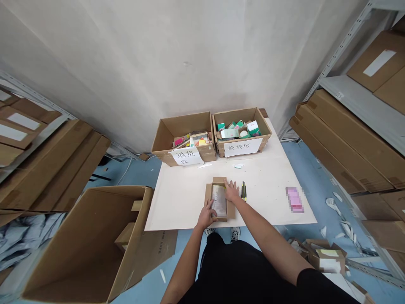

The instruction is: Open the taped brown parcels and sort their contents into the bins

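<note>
A small cardboard box lies at the table's front edge with its flaps folded outward. Inside it is an item in clear, shiny plastic wrap; its kind cannot be made out. My left hand grips the box's lower left side, with fingertips at the opening beside the wrapped item. At the upper right corner of the box, my right hand has its fingers spread over the rim and flap. Just right of that hand lies a black and yellow utility knife, touched by neither hand.
Two labelled cartons, the left one and the right one, hold small packages at the table's back. A pink blurred object lies at right. A large open carton stands left; shelves with boxes flank both sides.
</note>
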Motion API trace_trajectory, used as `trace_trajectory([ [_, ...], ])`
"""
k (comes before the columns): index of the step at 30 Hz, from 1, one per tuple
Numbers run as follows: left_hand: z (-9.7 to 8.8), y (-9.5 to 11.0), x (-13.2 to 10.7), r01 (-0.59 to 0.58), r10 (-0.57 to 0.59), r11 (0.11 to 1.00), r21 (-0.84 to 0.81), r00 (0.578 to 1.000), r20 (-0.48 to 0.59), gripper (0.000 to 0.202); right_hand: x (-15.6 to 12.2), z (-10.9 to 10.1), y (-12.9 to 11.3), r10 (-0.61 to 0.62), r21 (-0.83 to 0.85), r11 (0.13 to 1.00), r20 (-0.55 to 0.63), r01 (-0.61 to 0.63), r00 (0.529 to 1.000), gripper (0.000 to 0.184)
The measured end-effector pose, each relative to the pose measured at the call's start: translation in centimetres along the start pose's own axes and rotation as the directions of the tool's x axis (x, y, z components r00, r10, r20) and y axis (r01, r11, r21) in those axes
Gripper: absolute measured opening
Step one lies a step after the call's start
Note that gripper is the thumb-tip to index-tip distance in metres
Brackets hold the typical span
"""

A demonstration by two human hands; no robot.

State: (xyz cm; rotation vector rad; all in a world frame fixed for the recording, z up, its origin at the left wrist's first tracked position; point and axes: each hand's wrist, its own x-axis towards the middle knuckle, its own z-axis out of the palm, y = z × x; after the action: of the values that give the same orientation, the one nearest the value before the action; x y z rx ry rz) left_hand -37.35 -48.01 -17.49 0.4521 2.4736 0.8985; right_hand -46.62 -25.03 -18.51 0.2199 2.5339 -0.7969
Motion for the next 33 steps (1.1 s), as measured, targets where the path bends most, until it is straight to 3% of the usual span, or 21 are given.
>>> trace_trajectory([
  [2,0.7,0.1,0.2,-0.005,0.005,1.000,0.006,0.999,-0.044,0.017,-0.3,-0.1,0.0,-0.014,-0.020,1.000,-0.035,0.013,0.999,0.095],
  [4,1.0,0.3,0.7,-0.014,0.015,1.000,0.015,0.998,-0.069,0.015,-1.0,-0.5,-0.2,-0.055,-0.051,0.998,-0.143,0.048,0.988,0.091],
  [7,1.0,0.9,1.7,-0.023,0.025,0.999,0.023,0.995,-0.100,0.010,-2.4,-0.8,-1.2,-0.222,-0.065,0.975,-0.312,0.212,0.924,0.082],
  [10,1.2,1.6,2.9,-0.020,0.023,0.999,0.028,0.992,-0.124,0.006,-3.3,-0.1,-2.5,-0.401,-0.017,0.907,-0.344,0.422,0.849,0.076],
  [12,1.4,2.1,3.4,-0.016,0.021,0.999,0.040,0.991,-0.130,0.004,-3.4,0.9,-3.1,-0.430,0.038,0.884,-0.319,0.465,0.844,0.072],
  [16,2.2,2.6,3.2,0.034,-0.024,0.998,0.054,0.983,-0.180,0.003,-2.6,2.9,-3.1,-0.241,0.103,0.959,-0.201,0.265,0.949,0.071],
  [19,2.9,2.8,2.5,0.090,-0.086,0.996,0.010,0.969,-0.231,0.004,-1.9,4.0,-3.1,-0.092,0.083,0.991,-0.103,0.101,0.990,0.087],
  [28,2.3,2.8,1.8,0.140,-0.156,0.986,-0.087,0.962,-0.225,0.005,-0.7,4.2,-5.3,-0.010,-0.020,1.000,-0.062,0.009,0.998,0.115],
  [33,2.7,3.0,1.9,0.141,-0.164,0.984,-0.109,0.958,-0.237,0.003,-1.0,3.5,-5.3,0.024,-0.023,0.999,-0.079,-0.026,0.997,0.116],
])
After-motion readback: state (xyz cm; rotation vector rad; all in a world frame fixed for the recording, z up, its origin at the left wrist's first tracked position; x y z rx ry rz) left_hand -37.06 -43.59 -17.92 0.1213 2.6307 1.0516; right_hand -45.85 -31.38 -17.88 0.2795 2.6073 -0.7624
